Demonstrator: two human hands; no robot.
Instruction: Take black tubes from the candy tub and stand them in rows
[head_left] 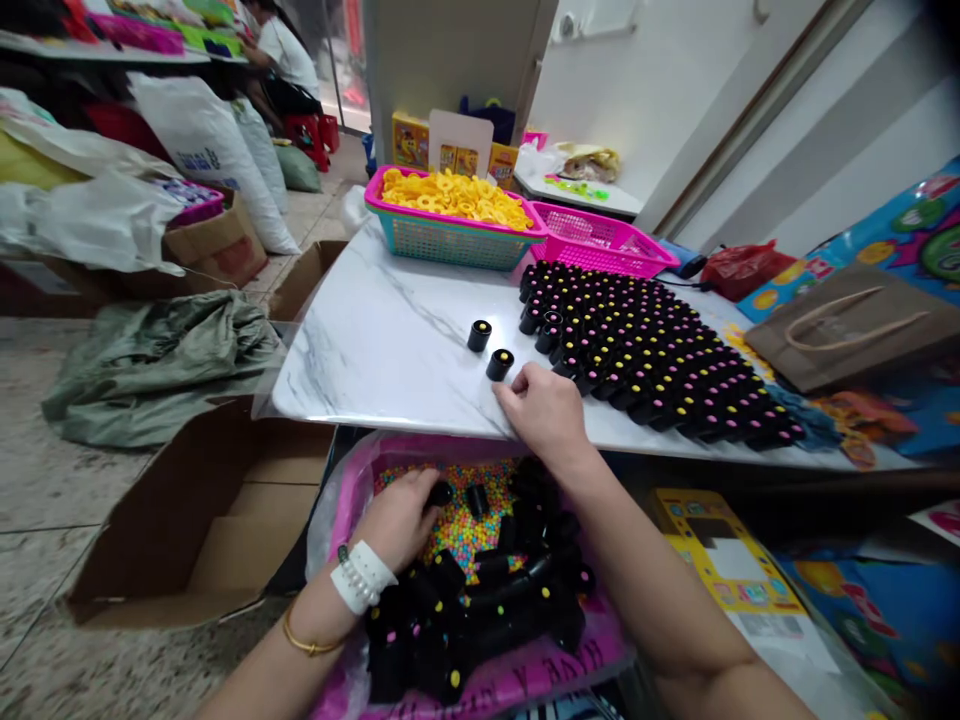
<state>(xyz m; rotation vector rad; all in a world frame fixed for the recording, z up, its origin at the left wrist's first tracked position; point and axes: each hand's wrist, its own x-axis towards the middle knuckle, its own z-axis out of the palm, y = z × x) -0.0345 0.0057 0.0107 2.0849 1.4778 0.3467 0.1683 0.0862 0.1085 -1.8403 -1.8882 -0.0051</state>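
At the lower centre of the frame, the left hand (pixel 399 515) has its fingers and thumb closed on a black piece (pixel 440 493) inside the pink basket (pixel 349 505). Above, the right hand (pixel 546 405) is over the front edge of the counter (pixel 367 350), beside a black cup (pixel 500 365); its grip cannot be told. Bare surface extends left of the cup, while packed cups (pixel 660 350) fill the right.
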